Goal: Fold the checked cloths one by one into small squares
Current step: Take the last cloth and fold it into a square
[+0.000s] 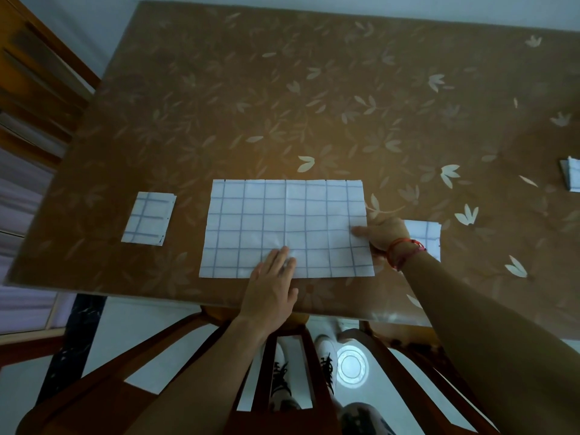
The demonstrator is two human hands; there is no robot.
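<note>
A white cloth with a blue check (282,221) lies flat as a wide rectangle near the table's front edge. My left hand (273,284) rests flat on its front middle, fingers spread. At the cloth's right edge my right hand (381,232) pinches the fabric, thumb on top and fingers underneath. A small folded checked cloth (147,218) lies to the left. Another checked cloth (425,235) lies to the right, partly hidden behind my right wrist.
The brown table (282,89) has a leaf pattern, with its front edge just below the cloth. A further white cloth (571,177) shows at the far right edge. Wooden chairs (37,89) stand at the left and in front.
</note>
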